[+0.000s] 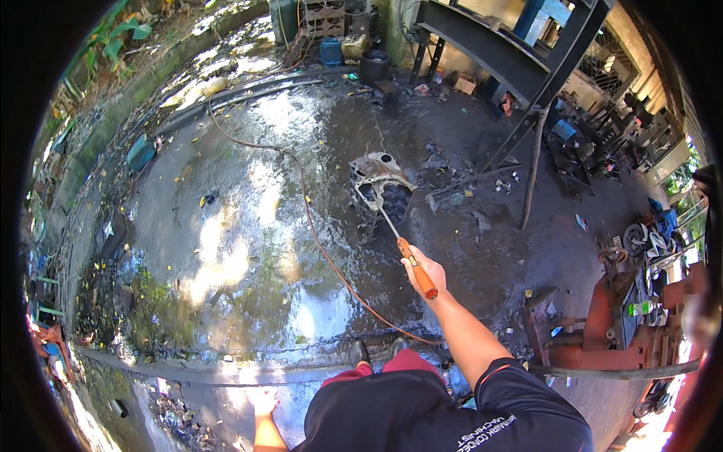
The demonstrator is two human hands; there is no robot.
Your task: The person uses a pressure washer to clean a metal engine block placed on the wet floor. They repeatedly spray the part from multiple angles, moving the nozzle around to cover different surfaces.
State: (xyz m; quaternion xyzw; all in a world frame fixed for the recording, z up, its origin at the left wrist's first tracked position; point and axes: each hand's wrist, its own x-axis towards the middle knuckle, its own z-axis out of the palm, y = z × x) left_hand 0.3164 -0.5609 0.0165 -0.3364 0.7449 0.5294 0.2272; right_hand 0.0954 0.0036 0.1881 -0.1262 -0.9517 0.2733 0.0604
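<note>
My right hand (425, 273) is wrapped round the orange handle of a long metal wand (388, 221), held out ahead of me. Its thin shaft slants forward and left over a dirty metal engine casing (380, 167), which lies on the wet floor. The casing has a flat flange, a round hole and a dark, ribbed hollow; I cannot tell if the wand touches it. Low at my left side hangs my left hand (264, 401), washed out by sunlight, its fingers unclear. No held thing shows there.
A brown hose (320, 242) curves across the wet concrete floor (181, 226) toward my feet. Dark steel beams (538, 90) rise at the far right. Buckets and a blue jug (330, 53) stand at the back. Rusty red machinery (595, 331) is close on my right.
</note>
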